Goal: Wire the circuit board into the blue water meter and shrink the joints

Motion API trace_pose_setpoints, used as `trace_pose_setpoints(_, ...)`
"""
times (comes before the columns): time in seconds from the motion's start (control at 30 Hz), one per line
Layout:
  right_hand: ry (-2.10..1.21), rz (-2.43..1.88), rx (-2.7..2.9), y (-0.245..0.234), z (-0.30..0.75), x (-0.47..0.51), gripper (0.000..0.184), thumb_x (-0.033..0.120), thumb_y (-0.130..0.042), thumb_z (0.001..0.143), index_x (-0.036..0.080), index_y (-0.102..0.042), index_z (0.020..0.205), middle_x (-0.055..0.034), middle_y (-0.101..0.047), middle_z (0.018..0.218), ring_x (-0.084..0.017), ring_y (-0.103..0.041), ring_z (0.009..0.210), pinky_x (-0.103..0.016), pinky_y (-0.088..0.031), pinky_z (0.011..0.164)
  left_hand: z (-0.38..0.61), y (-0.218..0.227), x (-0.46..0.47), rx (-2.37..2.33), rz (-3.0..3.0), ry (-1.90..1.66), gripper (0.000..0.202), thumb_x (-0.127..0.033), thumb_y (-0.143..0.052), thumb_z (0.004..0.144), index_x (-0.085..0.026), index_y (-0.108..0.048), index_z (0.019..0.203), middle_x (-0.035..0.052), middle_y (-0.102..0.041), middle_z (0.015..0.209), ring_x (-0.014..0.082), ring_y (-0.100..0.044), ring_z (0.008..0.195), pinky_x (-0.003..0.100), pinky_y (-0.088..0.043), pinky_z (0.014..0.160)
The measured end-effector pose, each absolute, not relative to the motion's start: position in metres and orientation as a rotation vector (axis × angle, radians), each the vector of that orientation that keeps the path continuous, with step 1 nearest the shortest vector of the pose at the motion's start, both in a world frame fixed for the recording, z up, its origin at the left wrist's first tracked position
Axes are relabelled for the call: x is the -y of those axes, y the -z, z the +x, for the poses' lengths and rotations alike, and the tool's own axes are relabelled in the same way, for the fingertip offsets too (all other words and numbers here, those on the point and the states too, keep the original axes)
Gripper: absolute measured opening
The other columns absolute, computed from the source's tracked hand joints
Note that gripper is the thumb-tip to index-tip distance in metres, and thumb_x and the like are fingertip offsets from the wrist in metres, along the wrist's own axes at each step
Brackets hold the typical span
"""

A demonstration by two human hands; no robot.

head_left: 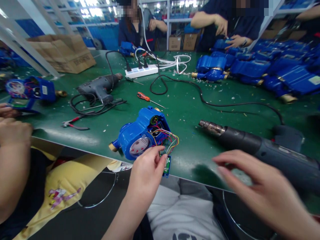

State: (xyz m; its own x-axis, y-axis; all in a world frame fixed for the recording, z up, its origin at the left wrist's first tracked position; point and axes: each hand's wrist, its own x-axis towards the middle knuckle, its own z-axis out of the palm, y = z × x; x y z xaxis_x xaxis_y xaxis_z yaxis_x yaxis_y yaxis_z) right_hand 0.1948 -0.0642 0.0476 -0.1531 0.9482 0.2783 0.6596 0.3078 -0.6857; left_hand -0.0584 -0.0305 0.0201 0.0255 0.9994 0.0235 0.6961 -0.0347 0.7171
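My left hand [147, 171] is closed in a pinch at a small green circuit board [167, 166] set in a blue cover, at the table's front edge. Red, yellow, white and black wires [177, 139] run from the board into the open housing of a blue water meter [143, 128]. That meter lies tilted, its round dial facing me and a brass fitting at its left. Over the table's right front, my right hand [262, 186] is held with thumb and fingers apart, nothing between them. Just behind it lies a grey heat gun [247, 141], its metal nozzle pointing left.
An orange screwdriver [143, 96], red-handled cutters [75, 123] and another heat gun [98, 88] lie on the green table [185, 113]. A white power strip [141, 71] and black cables cross behind. Several blue meters [250, 68] crowd the right. A co-worker's arm [15, 146] is at left; others work opposite.
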Motion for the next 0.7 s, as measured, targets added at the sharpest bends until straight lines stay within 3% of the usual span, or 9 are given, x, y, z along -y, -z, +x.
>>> trace_pose_setpoints(0.07,-0.847,-1.434,1.851,-0.034,0.142,0.050,0.014,0.021,-0.054,0.087,0.020,-0.068,0.086,-0.0047,-0.066,0.084,-0.015,-0.061,0.072,-0.024,-0.049,0.062,-0.056,-0.022,0.030,-1.736,1.803,-0.722,0.021,-0.024,-0.055,0.085,-0.018,-0.068,0.101,0.0012,-0.062,0.070,0.0170,-0.057,0.063,0.027,-0.040,0.057)
trace_pose_setpoints(0.27,-1.451,-1.548,1.417,-0.016,0.088,0.010,0.009,0.012,-0.055,0.080,0.012,-0.063,0.084,0.0036,-0.054,0.055,-0.008,-0.049,0.044,-0.017,-0.041,0.041,-0.053,-0.024,0.027,-1.728,1.830,-0.627,0.017,-0.017,-0.053,0.084,-0.019,-0.066,0.094,0.0014,-0.062,0.073,0.0159,-0.055,0.061,0.026,-0.039,0.059)
trace_pose_setpoints(0.7,-1.366,-1.491,1.392,-0.011,0.092,0.011,0.011,0.018,-0.059,0.078,0.015,-0.059,0.068,0.0053,-0.050,0.051,-0.007,-0.043,0.040,-0.017,-0.034,0.038,-0.053,-0.023,0.017,-1.652,1.758,-0.516,0.011,-0.017,-0.055,0.083,-0.018,-0.065,0.079,-0.0030,-0.050,0.063,0.0134,-0.044,0.056,0.026,-0.030,0.055)
